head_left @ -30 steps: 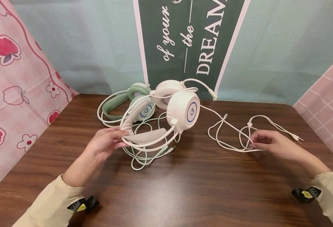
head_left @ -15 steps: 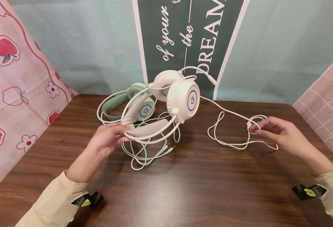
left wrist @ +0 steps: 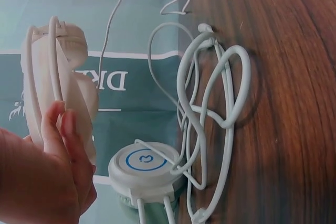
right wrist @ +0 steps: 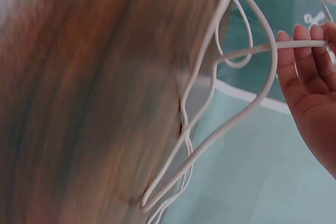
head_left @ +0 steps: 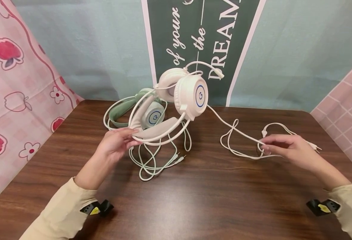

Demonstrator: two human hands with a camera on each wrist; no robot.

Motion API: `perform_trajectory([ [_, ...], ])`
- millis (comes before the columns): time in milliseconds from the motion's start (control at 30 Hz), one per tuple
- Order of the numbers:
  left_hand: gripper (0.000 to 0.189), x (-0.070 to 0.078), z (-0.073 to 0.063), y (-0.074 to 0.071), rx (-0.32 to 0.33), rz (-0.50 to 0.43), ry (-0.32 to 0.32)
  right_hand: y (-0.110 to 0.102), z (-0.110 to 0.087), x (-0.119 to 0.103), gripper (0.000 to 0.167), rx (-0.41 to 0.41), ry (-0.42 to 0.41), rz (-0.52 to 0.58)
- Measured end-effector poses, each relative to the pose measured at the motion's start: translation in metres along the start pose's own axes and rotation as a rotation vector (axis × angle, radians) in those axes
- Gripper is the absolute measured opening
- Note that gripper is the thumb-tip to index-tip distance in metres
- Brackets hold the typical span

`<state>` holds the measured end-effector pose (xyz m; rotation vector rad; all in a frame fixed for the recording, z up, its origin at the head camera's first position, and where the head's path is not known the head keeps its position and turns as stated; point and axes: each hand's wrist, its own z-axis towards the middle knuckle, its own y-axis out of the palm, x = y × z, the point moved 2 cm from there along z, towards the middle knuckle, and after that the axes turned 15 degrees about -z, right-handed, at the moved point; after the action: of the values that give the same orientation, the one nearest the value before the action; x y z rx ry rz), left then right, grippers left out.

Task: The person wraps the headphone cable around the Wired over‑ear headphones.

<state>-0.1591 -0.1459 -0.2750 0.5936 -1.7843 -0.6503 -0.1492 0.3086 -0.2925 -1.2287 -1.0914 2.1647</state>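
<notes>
White headphones with a thin boom microphone hang in the air above the table, tilted with the ear cups up and away. My left hand grips them by the headband, thumb and fingers round its near end. From the ear cup a white cable runs right to my right hand, which pinches it between thumb and fingers. The right wrist view shows the cable crossing the fingers. Behind the held pair, green-and-white headphones lie on the table, partly hidden.
Pale green cable with two plugs lies tangled in front of the green pair. Loops of the white cable rest at right, its plugs beyond my right hand. A brown wooden table meets a curtain at the back.
My left hand has raised the white headphones. My right hand lifted the cable, then came back lower; the cable's loops on the table have shifted.
</notes>
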Motion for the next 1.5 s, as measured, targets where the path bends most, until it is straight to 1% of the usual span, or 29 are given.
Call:
perform_trajectory([
  [67,0.027,-0.002,0.001,0.003,0.006,-0.005,0.01,0.006,0.001,-0.004,0.027,-0.023,-0.044,-0.043],
  [167,0.024,-0.007,0.003,0.009,0.029,-0.015,0.03,0.015,0.004,-0.01,0.031,-0.063,-0.167,-0.044],
  [233,0.02,-0.009,0.005,0.013,0.047,-0.019,0.044,0.023,0.006,-0.013,0.035,-0.1,-0.256,-0.004],
  [300,0.014,-0.012,0.009,0.017,0.064,-0.022,0.058,0.028,0.007,-0.016,0.038,-0.13,-0.327,0.038],
  [367,0.009,-0.013,0.012,0.019,0.081,-0.014,0.082,0.032,0.007,-0.019,0.041,-0.138,-0.368,0.047],
  [433,0.007,-0.013,0.015,0.02,0.103,-0.001,0.109,0.032,0.007,-0.021,0.041,-0.125,-0.377,0.038],
  [533,0.009,-0.012,0.017,0.02,0.135,0.017,0.144,0.028,0.005,-0.025,0.04,-0.105,-0.367,-0.003],
  [600,0.011,-0.012,0.019,0.018,0.153,0.028,0.158,0.025,0.005,-0.027,0.039,-0.118,-0.347,-0.014],
  [667,0.014,-0.012,0.02,0.017,0.165,0.043,0.173,0.022,0.005,-0.03,0.039,-0.14,-0.355,-0.007],
  [767,0.022,-0.013,0.022,0.017,0.171,0.079,0.197,0.021,0.007,-0.035,0.042,-0.15,-0.417,0.047],
  [900,0.031,-0.016,0.025,0.019,0.156,0.131,0.218,0.021,0.012,-0.044,0.048,-0.162,-0.544,0.177],
  [967,0.033,-0.017,0.027,0.02,0.151,0.151,0.221,0.02,0.015,-0.05,0.048,-0.178,-0.57,0.224],
  [1033,0.032,-0.017,0.027,0.02,0.149,0.171,0.222,0.016,0.017,-0.056,0.048,-0.183,-0.585,0.235],
  [1167,0.03,-0.017,0.028,0.022,0.145,0.21,0.226,0.004,0.019,-0.064,0.042,-0.146,-0.587,0.199],
  [1267,0.031,-0.017,0.028,0.023,0.142,0.249,0.221,-0.006,0.02,-0.066,0.033,-0.113,-0.583,0.187],
  [1400,0.035,-0.018,0.026,0.025,0.121,0.295,0.203,-0.015,0.023,-0.068,0.017,-0.065,-0.587,0.177],
  [1433,0.035,-0.018,0.026,0.026,0.113,0.306,0.198,-0.017,0.024,-0.069,0.014,-0.05,-0.585,0.168],
  [1500,0.035,-0.019,0.025,0.027,0.1,0.326,0.19,-0.019,0.026,-0.071,0.013,-0.036,-0.59,0.191],
])
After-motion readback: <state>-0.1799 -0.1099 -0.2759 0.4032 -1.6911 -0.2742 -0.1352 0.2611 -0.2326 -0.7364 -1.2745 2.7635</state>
